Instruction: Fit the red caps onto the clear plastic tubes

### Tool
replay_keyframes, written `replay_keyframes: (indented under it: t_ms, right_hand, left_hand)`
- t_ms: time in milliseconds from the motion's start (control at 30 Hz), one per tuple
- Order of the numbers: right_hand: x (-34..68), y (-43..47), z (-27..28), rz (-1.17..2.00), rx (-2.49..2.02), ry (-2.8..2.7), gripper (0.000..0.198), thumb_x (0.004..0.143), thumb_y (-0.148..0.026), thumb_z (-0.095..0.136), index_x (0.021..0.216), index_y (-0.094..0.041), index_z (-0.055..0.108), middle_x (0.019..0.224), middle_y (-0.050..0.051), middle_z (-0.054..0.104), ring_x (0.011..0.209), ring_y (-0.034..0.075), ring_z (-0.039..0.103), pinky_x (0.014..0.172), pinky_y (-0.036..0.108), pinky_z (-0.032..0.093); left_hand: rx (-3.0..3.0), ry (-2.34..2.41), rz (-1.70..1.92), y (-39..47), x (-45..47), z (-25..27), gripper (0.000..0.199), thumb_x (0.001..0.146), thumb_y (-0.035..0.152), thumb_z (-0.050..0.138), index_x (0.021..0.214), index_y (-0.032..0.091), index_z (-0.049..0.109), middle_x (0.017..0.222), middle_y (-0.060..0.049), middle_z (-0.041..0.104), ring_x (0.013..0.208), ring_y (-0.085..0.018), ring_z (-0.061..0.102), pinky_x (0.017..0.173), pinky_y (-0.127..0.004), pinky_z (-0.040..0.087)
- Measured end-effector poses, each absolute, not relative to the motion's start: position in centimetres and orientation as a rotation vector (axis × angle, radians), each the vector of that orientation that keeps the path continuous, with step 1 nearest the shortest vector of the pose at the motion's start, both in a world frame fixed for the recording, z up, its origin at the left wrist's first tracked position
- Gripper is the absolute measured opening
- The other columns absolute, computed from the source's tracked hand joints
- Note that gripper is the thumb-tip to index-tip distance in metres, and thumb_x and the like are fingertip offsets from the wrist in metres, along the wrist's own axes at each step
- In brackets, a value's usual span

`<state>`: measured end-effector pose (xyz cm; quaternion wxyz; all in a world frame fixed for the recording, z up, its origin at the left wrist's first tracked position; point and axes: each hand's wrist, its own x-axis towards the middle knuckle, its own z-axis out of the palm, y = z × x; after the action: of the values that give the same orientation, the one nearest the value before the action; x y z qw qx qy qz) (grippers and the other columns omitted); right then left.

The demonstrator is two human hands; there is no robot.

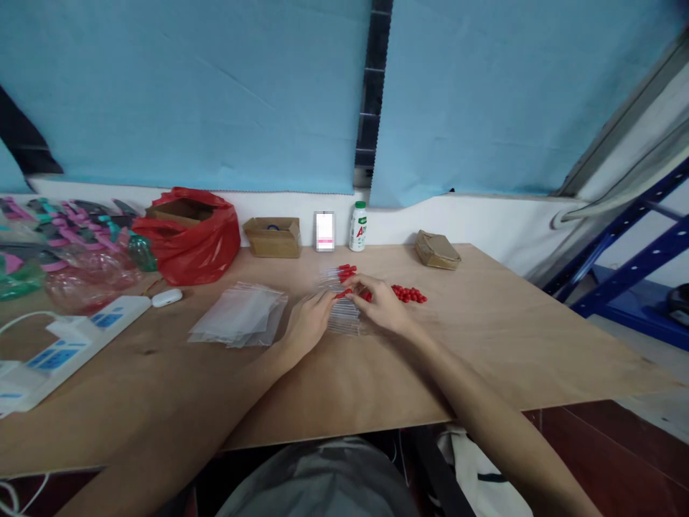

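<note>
My left hand (311, 317) is closed in a pinch on a small red cap (342, 294). From the other side my right hand (383, 305) has its thumb and fingers pinched at the right end of the same cap. Whether a clear tube is joined to the cap is hidden by the fingers. Under and between both hands lies a row of thin clear tubes (344, 324). Just beyond them are several tubes with red caps (345, 271) fitted on their ends. A pile of loose red caps (412, 294) sits to the right of my right hand.
Left of my hands lies a stack of clear plastic bags (240, 316). Further left are a power strip (75, 352), a white earbud case (166, 297), a red bag (199, 244) and spray bottles (86, 266). Along the wall stand cardboard boxes (274, 240), a phone (324, 231) and a white bottle (357, 228).
</note>
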<state>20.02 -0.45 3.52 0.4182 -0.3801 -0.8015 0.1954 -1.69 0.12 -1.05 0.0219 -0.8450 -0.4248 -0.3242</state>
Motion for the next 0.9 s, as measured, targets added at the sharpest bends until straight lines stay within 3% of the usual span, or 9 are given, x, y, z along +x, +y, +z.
replay_keyframes:
  t_ms: [100, 200, 333, 467, 633, 733, 900]
  right_hand:
    - [20.5, -0.5, 3.2, 0.45, -0.962, -2.132, 0.016, 0.101, -0.03, 0.06, 0.106, -0.02, 0.072, 0.099, 0.005, 0.075, 0.087, 0.019, 0.066, 0.086, 0.031, 0.048]
    - [20.4, -0.5, 2.9, 0.559, -0.959, -2.083, 0.027, 0.104, -0.042, 0.058, 0.094, -0.021, 0.07, 0.085, 0.001, 0.071, 0.076, 0.016, 0.062, 0.076, 0.028, 0.045]
    - [20.0, 0.0, 2.4, 0.777, -0.961, -1.827, 0.04, 0.098, -0.056, 0.064, 0.078, -0.021, 0.063, 0.07, -0.002, 0.063, 0.065, 0.014, 0.054, 0.066, 0.026, 0.043]
    - [19.1, 0.4, 1.5, 0.872, -0.954, -1.677, 0.04, 0.095, -0.058, 0.067, 0.078, -0.022, 0.062, 0.07, -0.002, 0.063, 0.062, 0.014, 0.053, 0.061, 0.026, 0.041]
    - [19.5, 1.5, 1.0, 0.728, -1.037, -1.622, 0.036, 0.097, -0.053, 0.063, 0.08, -0.021, 0.063, 0.069, -0.002, 0.061, 0.062, 0.014, 0.051, 0.06, 0.026, 0.04]
    - [23.4, 3.1, 2.3, 0.486, -1.087, -1.336, 0.032, 0.098, -0.049, 0.057, 0.082, -0.022, 0.059, 0.071, -0.002, 0.06, 0.065, 0.014, 0.051, 0.062, 0.026, 0.041]
    - [27.8, 4.2, 3.9, 0.319, -1.116, -1.331, 0.027, 0.096, -0.047, 0.06, 0.083, -0.022, 0.058, 0.07, -0.002, 0.058, 0.062, 0.015, 0.053, 0.061, 0.028, 0.043]
  left_hand:
    - [-2.6, -1.399, -0.868, -0.3, -1.6, -0.9, 0.029, 0.111, 0.032, 0.04, 0.106, 0.022, 0.067, 0.095, -0.008, 0.075, 0.081, -0.022, 0.071, 0.07, -0.031, 0.046]
    - [-2.582, -1.437, -0.745, -0.5, -1.6, -0.6, 0.03, 0.11, 0.033, 0.039, 0.103, 0.023, 0.067, 0.087, -0.008, 0.076, 0.072, -0.022, 0.07, 0.064, -0.03, 0.043]
    - [-2.577, -1.458, -0.771, -0.6, -1.4, 0.0, 0.029, 0.109, 0.032, 0.039, 0.101, 0.024, 0.065, 0.078, -0.007, 0.074, 0.066, -0.023, 0.068, 0.063, -0.03, 0.041]
    - [-2.599, -1.484, -0.858, -0.6, -0.7, 0.5, 0.031, 0.109, 0.034, 0.037, 0.097, 0.023, 0.064, 0.071, -0.006, 0.07, 0.063, -0.023, 0.065, 0.062, -0.031, 0.038]
    - [-2.698, -1.475, -1.053, -0.6, -0.3, 0.0, 0.037, 0.11, 0.035, 0.034, 0.086, 0.023, 0.06, 0.072, -0.005, 0.068, 0.065, -0.021, 0.063, 0.062, -0.031, 0.036]
    - [-2.725, -1.544, -1.146, -0.2, -1.6, -1.3, 0.039, 0.109, 0.033, 0.036, 0.077, 0.023, 0.054, 0.069, -0.003, 0.064, 0.063, -0.019, 0.06, 0.062, -0.031, 0.036]
    - [-2.496, -1.674, -1.307, 0.5, -2.9, -1.4, 0.036, 0.109, 0.032, 0.036, 0.081, 0.022, 0.056, 0.072, -0.001, 0.064, 0.068, -0.018, 0.059, 0.066, -0.029, 0.037]
